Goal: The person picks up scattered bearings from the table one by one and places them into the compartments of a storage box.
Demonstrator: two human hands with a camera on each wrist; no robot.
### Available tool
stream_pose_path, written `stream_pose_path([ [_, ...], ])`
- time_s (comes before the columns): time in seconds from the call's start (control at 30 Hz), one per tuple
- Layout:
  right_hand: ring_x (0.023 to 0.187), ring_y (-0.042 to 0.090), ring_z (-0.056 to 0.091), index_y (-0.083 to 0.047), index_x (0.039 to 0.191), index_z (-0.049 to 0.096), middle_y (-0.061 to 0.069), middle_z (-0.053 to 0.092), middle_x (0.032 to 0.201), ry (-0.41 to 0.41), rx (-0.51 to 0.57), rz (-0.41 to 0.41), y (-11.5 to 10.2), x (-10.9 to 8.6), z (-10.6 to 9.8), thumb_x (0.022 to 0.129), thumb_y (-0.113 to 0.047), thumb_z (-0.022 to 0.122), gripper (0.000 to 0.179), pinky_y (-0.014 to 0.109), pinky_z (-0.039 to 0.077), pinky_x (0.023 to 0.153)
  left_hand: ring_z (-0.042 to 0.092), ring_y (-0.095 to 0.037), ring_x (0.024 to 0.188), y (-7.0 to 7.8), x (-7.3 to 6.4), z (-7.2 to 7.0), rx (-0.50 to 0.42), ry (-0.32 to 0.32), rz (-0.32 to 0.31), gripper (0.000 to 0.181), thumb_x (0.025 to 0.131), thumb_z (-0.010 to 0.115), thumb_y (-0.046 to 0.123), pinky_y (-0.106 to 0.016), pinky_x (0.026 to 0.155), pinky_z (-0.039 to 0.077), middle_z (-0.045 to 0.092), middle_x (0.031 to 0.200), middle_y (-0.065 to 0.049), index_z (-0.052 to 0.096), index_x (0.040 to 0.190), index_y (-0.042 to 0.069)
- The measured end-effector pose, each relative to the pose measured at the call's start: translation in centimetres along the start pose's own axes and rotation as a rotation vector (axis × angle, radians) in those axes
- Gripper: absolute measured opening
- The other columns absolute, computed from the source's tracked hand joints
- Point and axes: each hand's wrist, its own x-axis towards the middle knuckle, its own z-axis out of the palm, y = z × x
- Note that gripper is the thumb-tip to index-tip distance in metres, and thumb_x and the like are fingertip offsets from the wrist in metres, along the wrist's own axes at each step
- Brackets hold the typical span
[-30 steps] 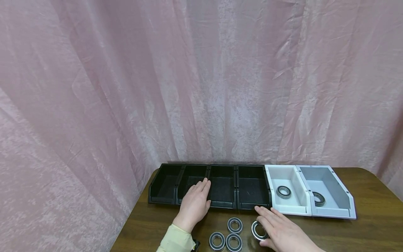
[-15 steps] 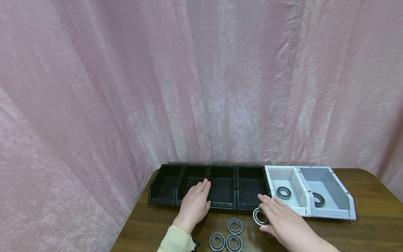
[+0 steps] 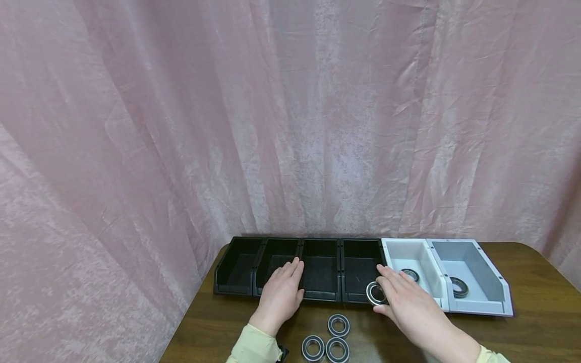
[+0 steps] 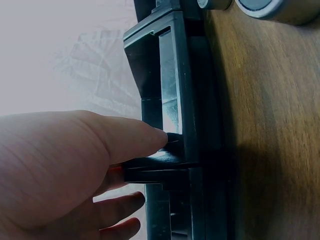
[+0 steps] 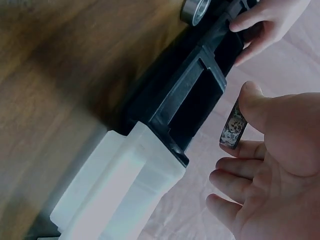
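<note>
My right hand (image 3: 410, 302) pinches a ball bearing (image 3: 375, 293) between thumb and index finger, above the front of the rightmost black bin (image 3: 363, 275). In the right wrist view that bearing (image 5: 233, 126) is tilted and seen edge-on, and the other fingers hang clear of it. My left hand (image 3: 280, 292) rests at the divider between two black bins, its fingers fairly straight. The thumb lies by a black bin's (image 4: 187, 100) front lip in the left wrist view. Three more bearings (image 3: 338, 325) lie flat on the table in front of the bins.
Several black bins stand in a row with a white bin (image 3: 442, 297) and a grey bin (image 3: 481, 307) at the right end. The white bin holds a bearing (image 3: 410, 274), and so does the grey one (image 3: 460, 288). A pink curtain (image 3: 290, 126) hangs behind the wooden table (image 3: 535, 282).
My right hand has lifted the bearing off the table area and moved it forward, up to the front of the rightmost black bin. The left hand has stayed in place.
</note>
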Motion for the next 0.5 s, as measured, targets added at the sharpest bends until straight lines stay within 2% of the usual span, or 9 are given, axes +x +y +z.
stream_pose_path([
  [0.17,0.135,0.041,0.065,0.007,0.123,0.069,0.027,0.065,0.147,0.008,-0.010,0.011,0.3,0.6,0.0,0.088,-0.033,0.093,0.058,0.061,0.054,0.109,0.055,-0.035,0.149,0.0,0.0,0.1,-0.005,-0.005,-0.001,0.070,0.097,0.088,0.021,-0.054,0.123,0.045,0.054,0.166,-0.015,0.059,0.157,0.003],
  [0.5,0.136,0.044,0.064,0.007,0.124,0.068,0.031,0.064,0.146,-0.048,0.002,0.094,0.7,2.1,0.6,0.092,-0.032,0.090,0.055,0.061,0.053,0.111,0.053,-0.035,0.151,0.0,0.1,0.0,-0.012,-0.023,-0.009,0.070,0.098,0.087,0.022,-0.054,0.124,0.043,0.052,0.167,-0.015,0.058,0.159,0.003],
])
